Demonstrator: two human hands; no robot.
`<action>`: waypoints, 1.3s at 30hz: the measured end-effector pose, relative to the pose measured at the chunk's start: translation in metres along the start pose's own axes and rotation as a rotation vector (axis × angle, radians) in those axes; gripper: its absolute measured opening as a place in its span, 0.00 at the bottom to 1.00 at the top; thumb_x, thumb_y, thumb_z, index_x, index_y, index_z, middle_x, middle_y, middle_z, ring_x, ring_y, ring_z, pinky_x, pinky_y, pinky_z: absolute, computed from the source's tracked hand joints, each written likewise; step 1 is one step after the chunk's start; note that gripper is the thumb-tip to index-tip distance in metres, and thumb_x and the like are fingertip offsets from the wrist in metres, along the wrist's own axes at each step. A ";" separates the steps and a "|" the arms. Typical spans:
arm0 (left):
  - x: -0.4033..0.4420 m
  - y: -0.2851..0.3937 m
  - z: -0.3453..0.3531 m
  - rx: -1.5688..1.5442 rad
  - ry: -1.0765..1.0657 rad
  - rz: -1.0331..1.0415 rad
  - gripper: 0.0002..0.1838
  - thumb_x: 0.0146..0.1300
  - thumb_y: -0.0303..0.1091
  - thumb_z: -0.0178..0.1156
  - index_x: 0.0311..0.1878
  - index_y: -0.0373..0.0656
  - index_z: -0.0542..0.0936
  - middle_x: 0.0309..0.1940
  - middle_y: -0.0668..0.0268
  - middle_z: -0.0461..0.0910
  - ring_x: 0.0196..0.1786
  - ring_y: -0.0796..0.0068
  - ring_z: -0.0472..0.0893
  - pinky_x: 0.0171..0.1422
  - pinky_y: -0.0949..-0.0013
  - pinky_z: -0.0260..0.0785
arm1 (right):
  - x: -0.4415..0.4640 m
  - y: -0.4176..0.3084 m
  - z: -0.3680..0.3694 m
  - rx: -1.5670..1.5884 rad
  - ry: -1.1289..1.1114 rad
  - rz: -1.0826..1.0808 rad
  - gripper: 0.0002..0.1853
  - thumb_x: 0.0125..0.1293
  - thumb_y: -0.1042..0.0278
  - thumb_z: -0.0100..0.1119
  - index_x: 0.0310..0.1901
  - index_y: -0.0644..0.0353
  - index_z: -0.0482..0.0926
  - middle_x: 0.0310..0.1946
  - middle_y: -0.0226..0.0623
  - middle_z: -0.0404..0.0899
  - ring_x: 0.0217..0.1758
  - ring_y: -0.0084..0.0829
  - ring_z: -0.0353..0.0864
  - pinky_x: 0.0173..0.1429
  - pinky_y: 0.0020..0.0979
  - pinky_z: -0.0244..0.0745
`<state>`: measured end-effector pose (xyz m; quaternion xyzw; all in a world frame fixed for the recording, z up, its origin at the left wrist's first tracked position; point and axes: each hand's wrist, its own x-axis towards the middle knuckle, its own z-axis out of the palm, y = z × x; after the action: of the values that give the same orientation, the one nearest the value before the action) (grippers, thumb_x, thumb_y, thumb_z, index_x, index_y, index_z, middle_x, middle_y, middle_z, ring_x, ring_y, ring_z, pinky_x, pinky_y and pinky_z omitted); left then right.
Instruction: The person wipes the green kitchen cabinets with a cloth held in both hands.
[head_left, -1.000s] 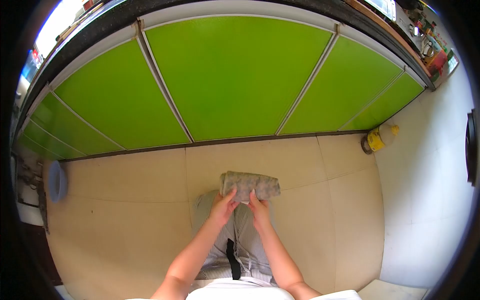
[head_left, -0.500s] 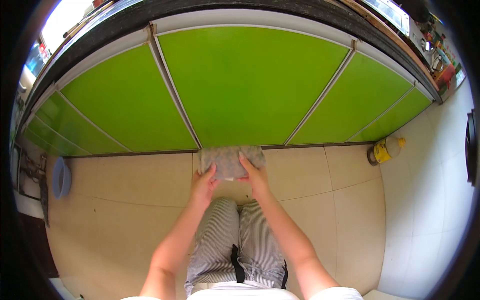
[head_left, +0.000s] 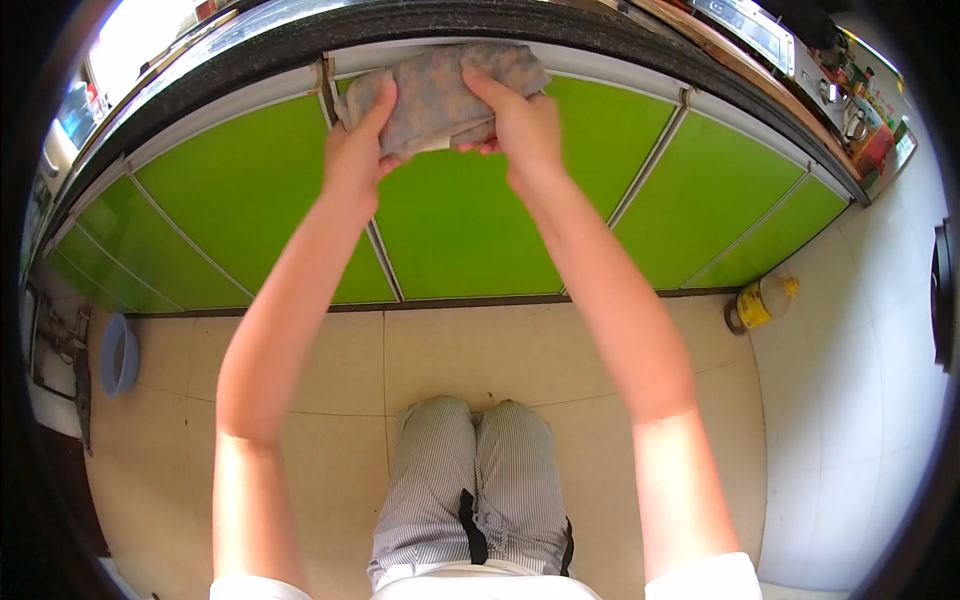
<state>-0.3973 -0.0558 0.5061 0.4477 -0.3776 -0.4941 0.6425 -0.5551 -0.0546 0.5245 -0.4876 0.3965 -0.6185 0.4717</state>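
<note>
Both my hands grip a folded grey patterned cloth [head_left: 430,95], stretched out in front of me at the upper part of the green cabinet doors [head_left: 480,220]. My left hand [head_left: 355,140] is closed on the cloth's left end, thumb on top. At its right end, my right hand [head_left: 515,115] is closed the same way, with the other fingers tucked underneath. A small pale tag or corner [head_left: 436,144] shows at the near edge. The cloth covers part of the white strip above the middle door; whether it touches the surface I cannot tell.
Above the doors runs a dark countertop edge [head_left: 300,45]. A blue basin [head_left: 119,355] stands at the left on the tiled floor [head_left: 600,350]. On the right, a bottle with a yellow label [head_left: 760,303] stands by the white tiled wall [head_left: 830,380].
My hands have carried the cloth up and away from me, from the foot of the cabinet to the top of the doors. My arms are now extended.
</note>
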 end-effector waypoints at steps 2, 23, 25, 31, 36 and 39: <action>-0.003 -0.013 -0.001 -0.033 0.002 0.049 0.38 0.49 0.49 0.68 0.57 0.36 0.64 0.51 0.57 0.71 0.52 0.64 0.73 0.53 0.63 0.69 | 0.001 0.011 0.001 0.008 0.045 0.019 0.21 0.51 0.55 0.67 0.34 0.68 0.77 0.22 0.42 0.79 0.15 0.30 0.76 0.17 0.24 0.64; 0.004 0.027 -0.012 0.075 0.025 0.091 0.34 0.49 0.46 0.69 0.56 0.41 0.67 0.48 0.63 0.75 0.46 0.70 0.77 0.45 0.67 0.70 | -0.005 0.012 0.033 0.162 0.108 0.054 0.18 0.54 0.59 0.64 0.31 0.71 0.76 0.21 0.43 0.78 0.11 0.30 0.73 0.15 0.23 0.61; 0.005 0.016 -0.015 0.108 0.051 0.098 0.34 0.49 0.46 0.69 0.56 0.41 0.67 0.48 0.63 0.75 0.46 0.70 0.77 0.46 0.66 0.70 | -0.008 0.020 0.030 0.095 0.116 0.079 0.18 0.54 0.59 0.64 0.32 0.70 0.76 0.21 0.42 0.78 0.11 0.30 0.73 0.15 0.23 0.61; 0.001 -0.012 -0.030 0.137 0.058 -0.018 0.35 0.48 0.47 0.69 0.56 0.42 0.66 0.49 0.63 0.74 0.50 0.69 0.74 0.49 0.59 0.68 | -0.013 0.049 0.021 0.074 0.075 0.170 0.19 0.52 0.62 0.66 0.36 0.71 0.77 0.28 0.44 0.79 0.19 0.34 0.78 0.16 0.28 0.72; -0.002 -0.075 -0.057 0.116 0.059 -0.160 0.34 0.48 0.48 0.69 0.56 0.45 0.68 0.50 0.64 0.73 0.53 0.67 0.72 0.49 0.58 0.67 | -0.029 0.105 0.013 0.021 0.119 0.282 0.18 0.52 0.61 0.66 0.35 0.70 0.76 0.26 0.43 0.79 0.14 0.31 0.75 0.15 0.27 0.69; -0.008 -0.109 -0.065 0.095 0.091 -0.255 0.32 0.48 0.47 0.69 0.55 0.47 0.69 0.50 0.65 0.73 0.52 0.66 0.73 0.48 0.59 0.67 | -0.039 0.130 0.005 -0.055 0.150 0.376 0.17 0.53 0.62 0.66 0.35 0.69 0.76 0.25 0.41 0.79 0.13 0.30 0.74 0.14 0.26 0.67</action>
<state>-0.3714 -0.0471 0.3820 0.5440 -0.3108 -0.5325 0.5692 -0.5214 -0.0487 0.3927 -0.3703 0.5315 -0.5431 0.5342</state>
